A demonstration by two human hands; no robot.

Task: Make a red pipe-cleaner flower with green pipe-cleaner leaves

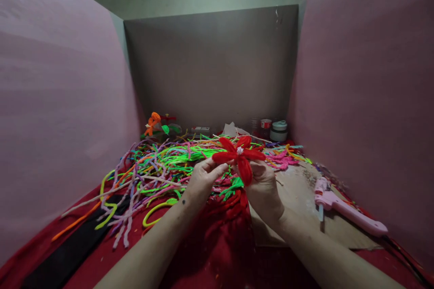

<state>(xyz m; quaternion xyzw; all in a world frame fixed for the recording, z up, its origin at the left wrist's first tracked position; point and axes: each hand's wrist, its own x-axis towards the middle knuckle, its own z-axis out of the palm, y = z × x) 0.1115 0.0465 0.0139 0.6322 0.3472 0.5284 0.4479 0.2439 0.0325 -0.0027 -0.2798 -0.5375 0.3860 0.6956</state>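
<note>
A red pipe-cleaner flower point(239, 156) with a small white centre is held up over the table between both hands. My left hand point(202, 179) pinches its left petal with thumb and fingers closed. My right hand point(262, 185) grips the flower from below and behind, fingers curled around the lower petal and a green stem piece point(232, 187).
A big heap of loose coloured pipe cleaners point(159, 167) covers the red cloth point(217, 244) at left and centre. A pink glue gun point(342, 207) lies on cardboard point(298, 189) at right. Small jars point(278, 130) and an orange flower point(153, 123) stand at the back. Pink panels wall both sides.
</note>
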